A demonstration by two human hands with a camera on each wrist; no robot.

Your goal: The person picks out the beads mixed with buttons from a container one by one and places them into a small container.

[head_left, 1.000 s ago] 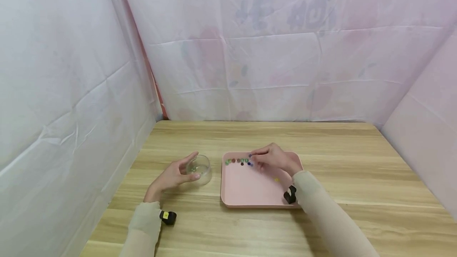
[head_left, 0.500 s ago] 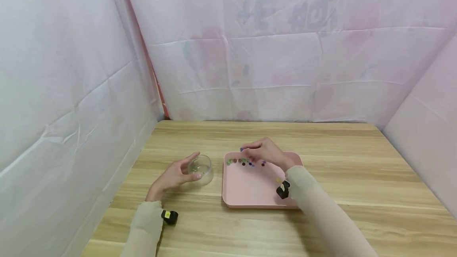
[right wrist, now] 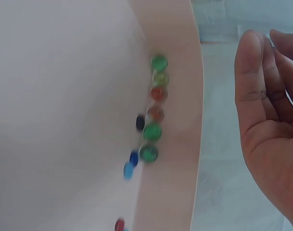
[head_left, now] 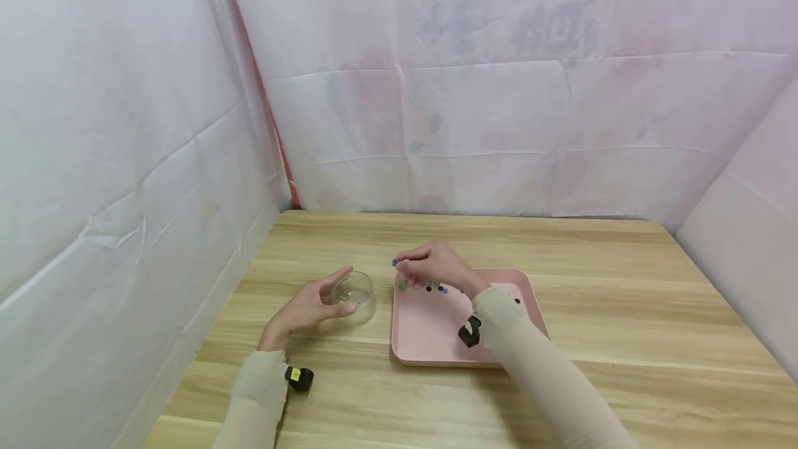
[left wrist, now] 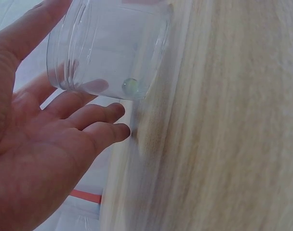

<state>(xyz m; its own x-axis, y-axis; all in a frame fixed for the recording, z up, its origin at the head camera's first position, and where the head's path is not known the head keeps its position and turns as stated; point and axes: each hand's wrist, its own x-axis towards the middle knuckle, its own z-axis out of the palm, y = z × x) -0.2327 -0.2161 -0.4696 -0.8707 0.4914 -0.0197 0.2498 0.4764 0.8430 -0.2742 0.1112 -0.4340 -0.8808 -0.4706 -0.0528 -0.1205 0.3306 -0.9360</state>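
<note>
My left hand [head_left: 305,307] holds a clear jar [head_left: 352,291] between thumb and fingers, on the table left of the pink tray. In the left wrist view a pale green marble [left wrist: 130,86] lies inside the jar [left wrist: 113,53]. Over the tray's far left corner, my right hand [head_left: 436,265] pinches a small blue marble [head_left: 395,262] at its fingertips. The right wrist view shows that hand [right wrist: 267,115] beyond the tray's edge, with the marble hidden from there. Green and reddish marbles [right wrist: 152,131] line the tray's wall, with smaller dark and blue beads [right wrist: 128,170] beside them.
The pink tray [head_left: 430,338] sits mid-table, its raised rim between the right hand and the jar. One dark bead [head_left: 517,301] lies toward its right side. White sheets [head_left: 499,109] hang behind and beside the wooden table [head_left: 349,407].
The right hand has lifted and moved left from over the tray toward the jar, carrying the blue marble. The left hand keeps its hold on the jar in nearly the same spot.
</note>
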